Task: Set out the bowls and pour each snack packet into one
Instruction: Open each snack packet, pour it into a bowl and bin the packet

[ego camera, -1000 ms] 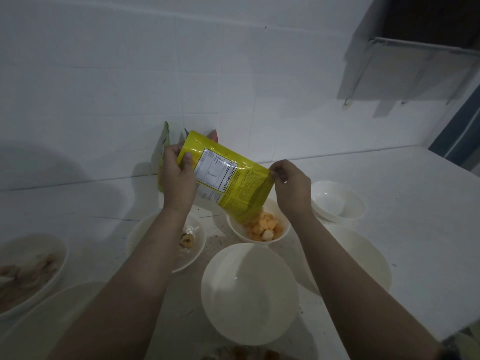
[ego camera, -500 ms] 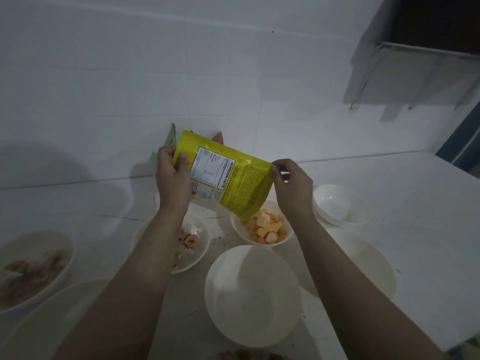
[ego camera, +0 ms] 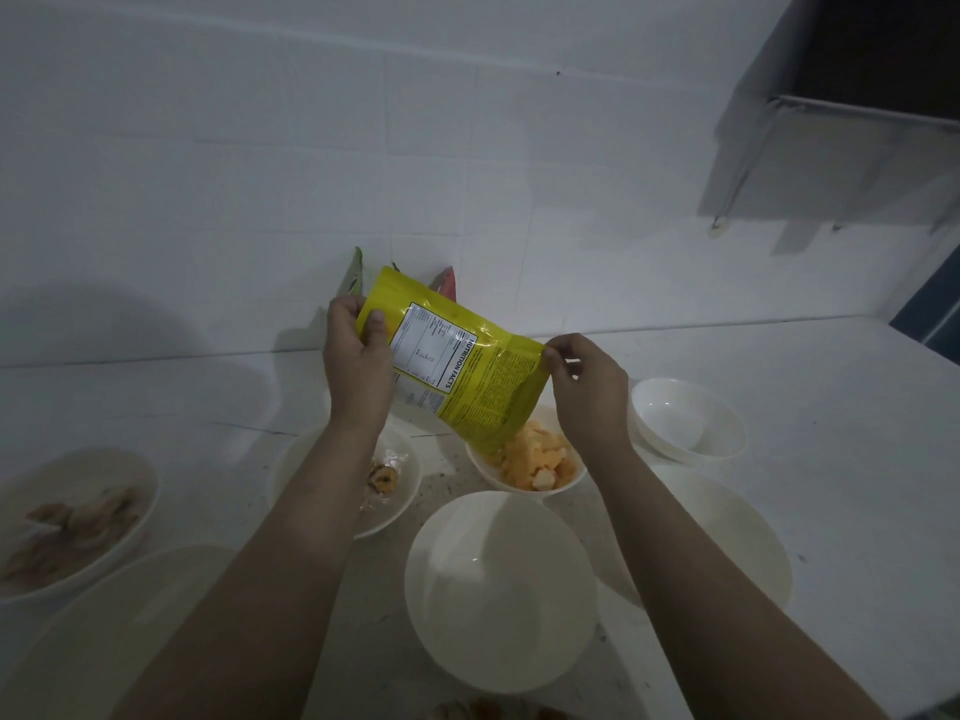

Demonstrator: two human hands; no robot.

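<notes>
Spillage is my worry: my left hand (ego camera: pixel 358 361) and right hand (ego camera: pixel 587 387) both pinch the yellow packet (ego camera: pixel 462 376), tipped over the snack bowl (ego camera: pixel 524 459) at twelve o'clock; tilting further could scatter orange pieces past its rim

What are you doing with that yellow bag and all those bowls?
A person is tipping a yellow bag over a small bowl, and orange snack pieces are piled in it. The left hand holds the bag's upper end; the right hand pinches its edge. A big empty bowl sits in front, and more packets lean against the wall behind.
</notes>
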